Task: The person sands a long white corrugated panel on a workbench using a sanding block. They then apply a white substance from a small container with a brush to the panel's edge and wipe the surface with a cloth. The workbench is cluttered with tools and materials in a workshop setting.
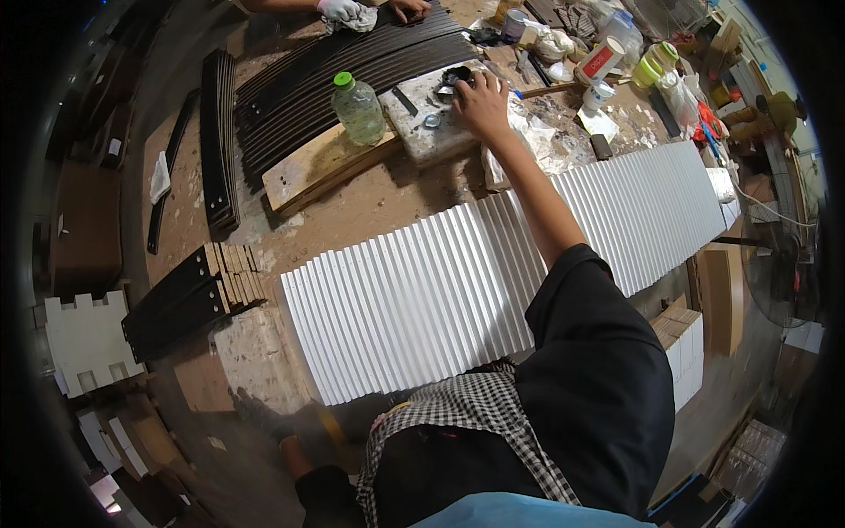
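Nearest us: light blue cloth, then a black-and-white checked apron, pressed close to the near side of the work. Item, white slats, laid side by side in one long ridged row, slanting up to the right and taking most of the near tabletop. Open room: a bare brown strip between that row and a wooden plank, narrowing rightward. Our right hand, its arm crossing above the slats, has its fingers bent in narrow over a dark crumpled object, touching it; whether they grip, we cannot tell. That object sits on a paint-spotted white block, beside a small ring-shaped lid. Of our left side only a bit of forearm shows clearly; the hand is lost in shade and we cannot tell its state. Standing in the way: a clear plastic bottle with a green cap, on the plank; at right, a red-and-white cup and a white tub. Behind: dark grooved slats, fanned. Left: a black stack, and black boards with raw wood ends. Far edge: a co-worker's gloved hand on pale cloth.
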`<action>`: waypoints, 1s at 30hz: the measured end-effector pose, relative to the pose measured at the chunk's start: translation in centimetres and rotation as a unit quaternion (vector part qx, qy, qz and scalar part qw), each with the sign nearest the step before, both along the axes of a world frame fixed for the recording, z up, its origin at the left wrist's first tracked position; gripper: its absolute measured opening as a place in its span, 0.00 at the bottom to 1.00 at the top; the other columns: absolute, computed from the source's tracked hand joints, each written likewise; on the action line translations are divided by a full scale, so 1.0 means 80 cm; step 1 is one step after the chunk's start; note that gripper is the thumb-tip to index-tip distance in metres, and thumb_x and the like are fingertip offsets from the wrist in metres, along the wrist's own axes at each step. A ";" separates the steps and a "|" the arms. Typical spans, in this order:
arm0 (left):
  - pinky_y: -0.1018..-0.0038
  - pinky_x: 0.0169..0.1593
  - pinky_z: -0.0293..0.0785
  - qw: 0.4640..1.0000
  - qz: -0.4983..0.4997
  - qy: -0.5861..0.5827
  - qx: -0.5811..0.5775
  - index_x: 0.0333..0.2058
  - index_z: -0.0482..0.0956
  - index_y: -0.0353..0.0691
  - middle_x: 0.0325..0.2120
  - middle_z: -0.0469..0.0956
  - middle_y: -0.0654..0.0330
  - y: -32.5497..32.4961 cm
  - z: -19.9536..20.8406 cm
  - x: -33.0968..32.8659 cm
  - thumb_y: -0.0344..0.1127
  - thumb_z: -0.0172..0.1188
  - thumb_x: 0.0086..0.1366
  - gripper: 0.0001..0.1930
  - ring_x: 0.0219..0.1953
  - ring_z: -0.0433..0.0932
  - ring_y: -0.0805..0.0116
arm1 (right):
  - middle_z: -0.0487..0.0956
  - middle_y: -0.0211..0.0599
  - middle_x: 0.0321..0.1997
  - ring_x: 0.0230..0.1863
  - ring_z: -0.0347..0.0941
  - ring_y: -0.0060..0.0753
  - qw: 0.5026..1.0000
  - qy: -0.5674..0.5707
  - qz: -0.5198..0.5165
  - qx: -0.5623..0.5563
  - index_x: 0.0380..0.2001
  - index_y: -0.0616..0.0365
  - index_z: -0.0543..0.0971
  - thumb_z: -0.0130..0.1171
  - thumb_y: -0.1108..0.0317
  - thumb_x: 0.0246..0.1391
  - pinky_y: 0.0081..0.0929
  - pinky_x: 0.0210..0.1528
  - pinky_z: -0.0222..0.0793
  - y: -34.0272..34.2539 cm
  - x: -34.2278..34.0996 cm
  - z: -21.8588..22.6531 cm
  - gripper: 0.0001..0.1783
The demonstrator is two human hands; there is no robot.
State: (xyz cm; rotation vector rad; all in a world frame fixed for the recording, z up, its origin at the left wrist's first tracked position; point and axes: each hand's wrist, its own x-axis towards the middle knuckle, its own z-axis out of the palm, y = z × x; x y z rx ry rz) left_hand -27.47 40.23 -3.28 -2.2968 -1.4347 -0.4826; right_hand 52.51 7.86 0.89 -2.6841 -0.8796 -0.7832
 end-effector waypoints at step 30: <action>0.61 0.62 0.69 0.966 -0.157 -0.089 -0.184 0.64 0.71 0.38 0.63 0.69 0.49 -0.049 0.084 0.082 0.48 0.54 0.76 0.26 0.63 0.68 0.54 | 0.89 0.34 0.44 0.30 0.82 0.27 0.771 0.462 0.296 0.323 0.56 0.48 0.84 0.74 0.54 0.51 0.27 0.34 0.76 0.043 -0.622 0.087 0.29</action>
